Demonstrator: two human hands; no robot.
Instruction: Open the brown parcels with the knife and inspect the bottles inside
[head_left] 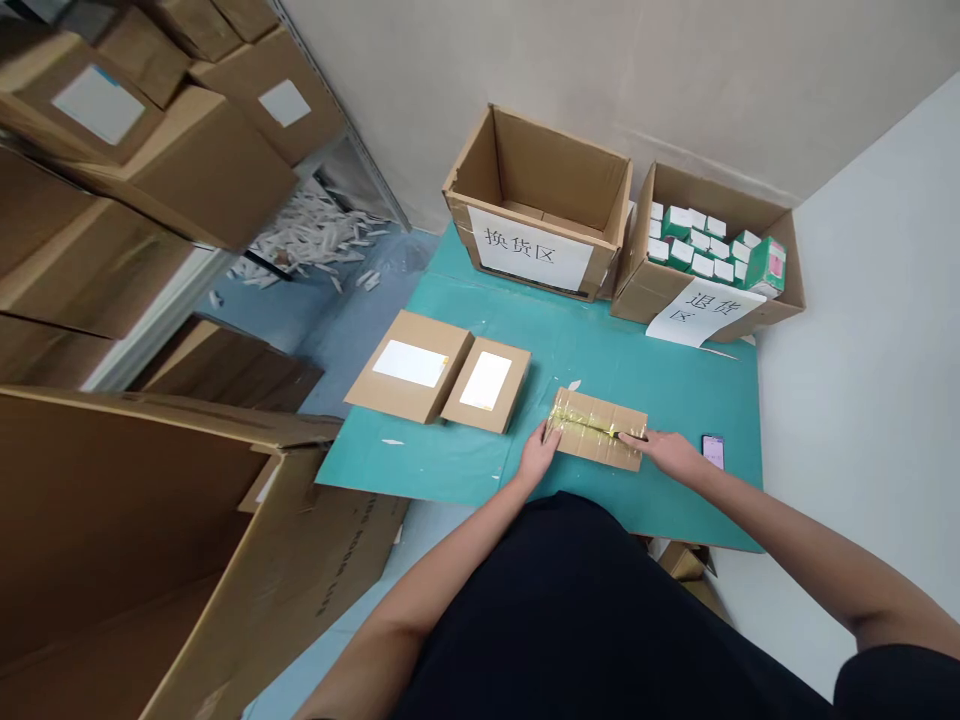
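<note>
Cardboard parcel (pixel 598 428) banded with shiny yellowish tape, lying flat on a teal mat (pixel 450 450) near the mat's front edge. Left hand (pixel 538 455) open, fingers resting on the parcel's left end, no grip showing. Right hand (pixel 666 452) reaching in from the parcel's right side, fingers stretched along the taped seam; any hold too small to tell. Left of the parcel, a labelled cardboard box (pixel 409 365) and a smaller one (pixel 486 385). Just right of it, a phone (pixel 713 452). Beyond it, an open carton (pixel 536 170) and a carton of green-and-white packets (pixel 705 250).
</note>
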